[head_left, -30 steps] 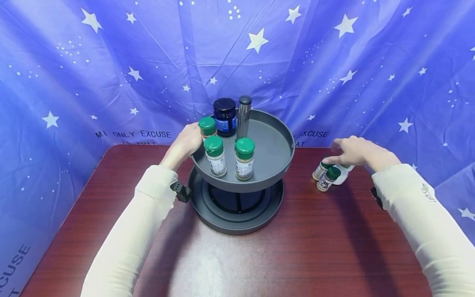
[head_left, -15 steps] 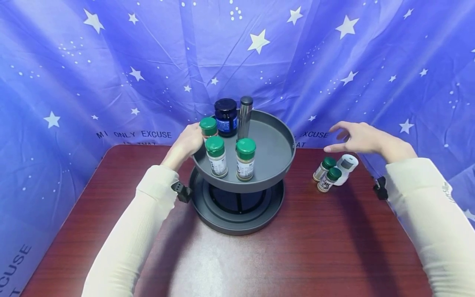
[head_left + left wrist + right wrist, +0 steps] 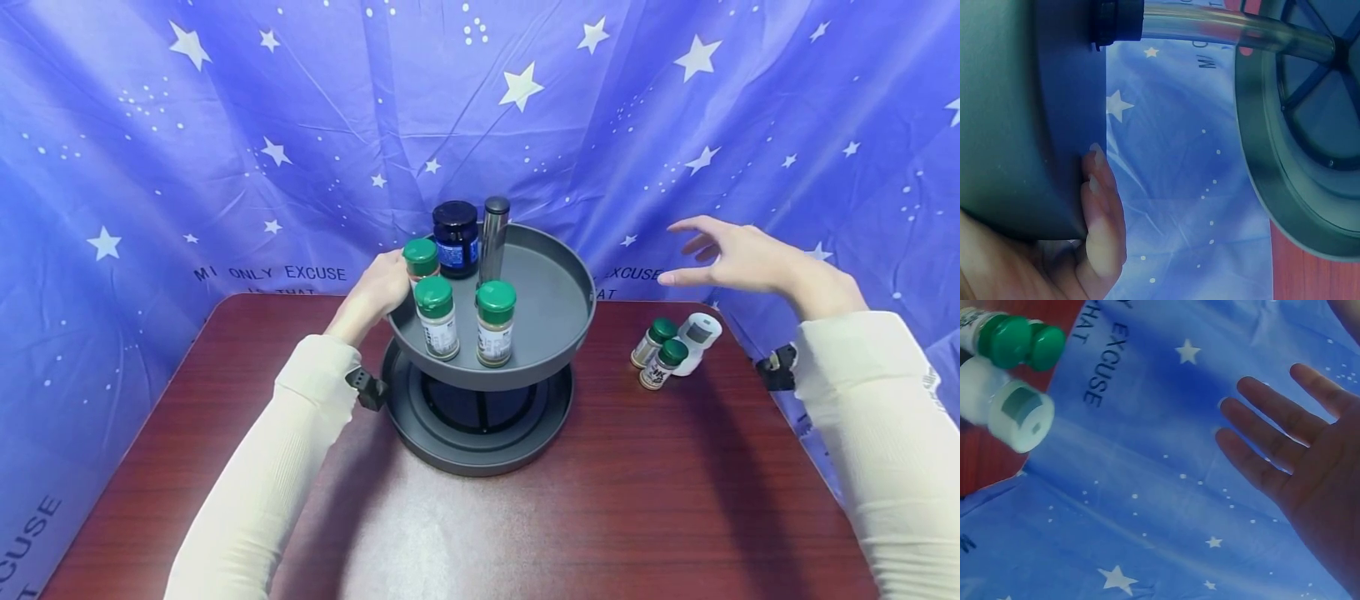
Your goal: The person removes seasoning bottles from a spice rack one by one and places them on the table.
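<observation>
My left hand [image 3: 382,287] grips the left rim of the upper tray of a grey two-tier rotating spice rack [image 3: 547,312]. Its fingers [image 3: 1102,231] curl under the tray's underside in the left wrist view. On that tray stand green-capped spice jars [image 3: 495,323] and a dark jar [image 3: 455,239] with a blue label, near the upright metal post [image 3: 492,242]. My right hand [image 3: 750,260] hovers with fingers spread and nothing in it. Below it, on the table, two small green-capped spice jars [image 3: 663,364] stand beside a white bottle [image 3: 696,343].
The rack's lower tray [image 3: 480,458] rests on a reddish-brown wooden table [image 3: 600,508]. A blue curtain with white stars [image 3: 330,125] hangs close behind the table and along its sides.
My right hand has risen and moved right, away from the white bottle and the two jars, and its fingers have spread. My left hand keeps its grip on the tray.
</observation>
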Available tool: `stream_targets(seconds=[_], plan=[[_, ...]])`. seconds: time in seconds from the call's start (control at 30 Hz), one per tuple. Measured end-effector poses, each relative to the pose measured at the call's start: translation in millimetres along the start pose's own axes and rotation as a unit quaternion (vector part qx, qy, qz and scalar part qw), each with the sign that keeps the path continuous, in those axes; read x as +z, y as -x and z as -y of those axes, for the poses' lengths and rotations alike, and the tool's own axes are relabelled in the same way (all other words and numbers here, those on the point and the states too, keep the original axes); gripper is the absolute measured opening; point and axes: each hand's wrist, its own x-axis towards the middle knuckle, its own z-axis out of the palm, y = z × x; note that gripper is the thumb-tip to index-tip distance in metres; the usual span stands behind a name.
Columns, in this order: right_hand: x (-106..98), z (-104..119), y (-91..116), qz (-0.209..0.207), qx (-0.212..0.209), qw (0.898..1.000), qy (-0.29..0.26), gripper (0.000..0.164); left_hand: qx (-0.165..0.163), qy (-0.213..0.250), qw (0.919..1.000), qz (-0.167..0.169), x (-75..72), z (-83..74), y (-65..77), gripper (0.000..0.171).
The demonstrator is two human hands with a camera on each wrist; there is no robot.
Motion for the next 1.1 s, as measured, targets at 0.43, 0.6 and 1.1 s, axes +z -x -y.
stream_targets(seconds=[0.43, 0.6, 1.1], plan=[[-19, 26, 0, 0.012, -0.015, 1.0, 0.02, 0.092, 0.008, -0.01, 0.9999, 0.0, -0.2, 0.7, -1.0, 0.05], [-24, 37, 2, 0.009, -0.028, 0.999, 0.021, 0.091, 0.006, -0.009, 0.9999, 0.003, 0.8, 0.6, -2.2, 0.049], [-15, 76, 12, 0.014, -0.1, 0.995, 0.025, 0.088, 0.002, -0.014, 0.9999, 0.002, 1.2, 1.8, -3.0, 0.05]])
